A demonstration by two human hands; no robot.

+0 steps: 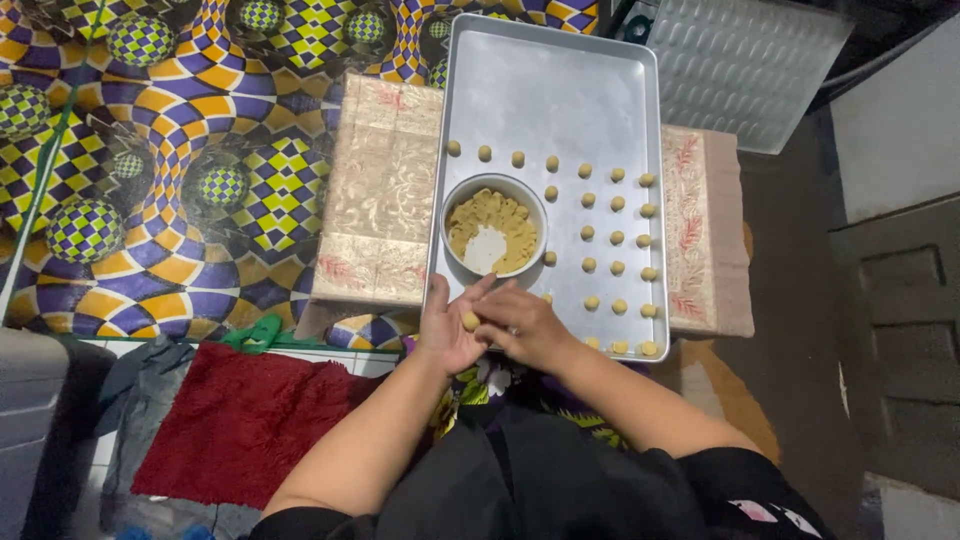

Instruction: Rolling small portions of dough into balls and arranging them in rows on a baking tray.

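1. I see the left hand (450,325) palm-up and open at the near edge of the baking tray (545,95), fingers spread toward the bowl.
2. A small dough ball (470,321) sits on the left palm. The right hand (525,325) lies just beside it, fingers curved and touching the ball from the right. Neither hand is closed around it; the ball rests between palm and fingertips.
3. The dough ball is over the near left corner of the tray, just in front of the white bowl (494,232).
4. The bowl stands on the tray, left of centre. It holds yellowish dough (505,215) with a patch of white powder (485,248) on the near side.
5. Finished dough balls (617,238) lie on the tray: one row running across behind the bowl, and columns filling the right part down to the near edge. They are spaced apart, not touching.
6. The far half of the tray is bare metal.
7. The tray rests on a low counter covered by a beige patterned cloth (380,190) with red leaf motifs at the edges.
8. Left of the counter: floor mat (170,150) in purple, yellow and green checks. Nearer the person: a red rug (240,420).
9. Both forearms are bare; the person wears dark clothing.
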